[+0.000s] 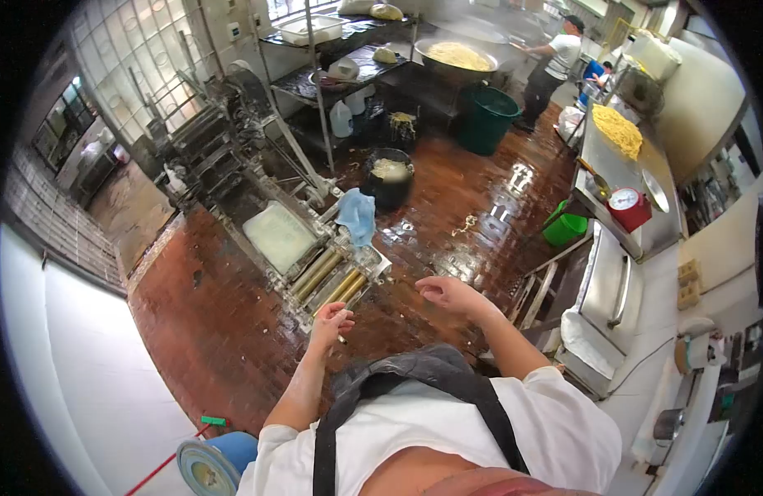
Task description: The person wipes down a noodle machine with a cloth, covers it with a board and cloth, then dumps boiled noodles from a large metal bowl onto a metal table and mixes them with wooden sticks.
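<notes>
My left hand [332,323] is closed on a small, thin, light-coloured stick with a dark end, held in front of the metal rollers [330,279] of a floury machine. To the right, my right hand [443,293] hovers over the wet brick floor, its fingers loosely curled and their tips partly hidden; whether it holds anything is unclear. A blue cloth [357,217] hangs over the machine's right side, and a pale block or tray [280,236] lies behind the rollers.
Shelves [307,78], a black bucket [389,177] and a green bin [486,118] are ahead. A person [554,70] stands by a steaming wok of noodles [457,56]. On the right are a metal table with noodles [617,131], a red scale [628,209] and a green bucket [565,223].
</notes>
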Demonstrator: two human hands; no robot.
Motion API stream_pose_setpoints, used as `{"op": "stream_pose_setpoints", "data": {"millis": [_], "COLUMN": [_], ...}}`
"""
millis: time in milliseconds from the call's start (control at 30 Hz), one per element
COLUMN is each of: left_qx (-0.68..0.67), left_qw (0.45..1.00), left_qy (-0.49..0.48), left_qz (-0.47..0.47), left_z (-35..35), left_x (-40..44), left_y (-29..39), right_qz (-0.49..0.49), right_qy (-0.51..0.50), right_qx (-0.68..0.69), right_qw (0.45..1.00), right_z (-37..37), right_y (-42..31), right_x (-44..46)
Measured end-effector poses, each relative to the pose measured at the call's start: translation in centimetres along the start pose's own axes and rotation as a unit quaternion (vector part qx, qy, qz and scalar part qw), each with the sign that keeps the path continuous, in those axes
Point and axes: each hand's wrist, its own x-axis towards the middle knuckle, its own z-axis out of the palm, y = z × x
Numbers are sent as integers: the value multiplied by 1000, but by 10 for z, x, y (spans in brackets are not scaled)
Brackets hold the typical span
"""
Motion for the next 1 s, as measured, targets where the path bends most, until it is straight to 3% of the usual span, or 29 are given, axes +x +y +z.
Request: {"op": "stream_pose_setpoints", "data": {"millis": [133,233,367,400,467,500,600,700,733,800,933,1000], "left_qx": [-15,18,-103,-153,-117,-201,-316,-294,-293,-279,-80,-65], "left_qw": [999,997,994,988,989,975,936,938,941,930,943,892], "left_qy": [19,25,9,-27,-22,-43,-101,-106,-67,-100,-116,-206], "left_qz": [48,65,44,23,92,85,120,150,155,219,302,397], "left_z": [10,28,62,74,109,135,158,168,179,171,198,214], "left_x": [-33,-58,-94,-105,-122,-145,-168,-191,-205,-206,-256,-292], "left_y": [-10,-14,-23,-19,-12,-17,18,25,35,16,71,120], "right_qz": [-26,-52,-28,-88,-54,-127,-134,-120,-103,-94,-93,-71], "right_qy": [19,-22,-56,-84,-105,-107,-117,-99,-93,-94,-84,-66], "right_qx": [27,42,173,172,404,536,563,522,528,509,469,459], "right_qw": [999,998,983,978,907,828,807,839,838,850,874,883], "right_z": [3,-3,-7,-9,-15,-10,-11,-11,-12,-6,-8,-7], "right_y": [-7,6,22,41,28,29,28,37,36,52,54,47], "right_x": [-28,-39,-70,-70,-91,-104,-108,-116,-124,-130,-143,-148]}}
